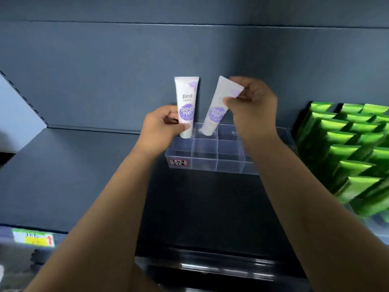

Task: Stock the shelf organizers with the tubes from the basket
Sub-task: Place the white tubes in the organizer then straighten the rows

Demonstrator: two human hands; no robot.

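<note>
A clear plastic organizer (207, 159) with several square cells stands on the dark shelf, a red-edged label on its front left. My left hand (161, 125) grips a white tube with purple print (186, 95) upright, cap down, over the back left cell. My right hand (252, 95) pinches the crimped top of a second white and purple tube (216, 110), which tilts left with its cap at the back row of cells. Whether either cap touches the cell floor I cannot tell. The basket is out of view.
Rows of green tubes (355, 148) fill the organizers at the right. The grey shelf back wall (126, 70) rises behind. A yellow and green price tag (33, 239) sits on the shelf's front edge at lower left. A dark glossy ledge (210, 268) runs below.
</note>
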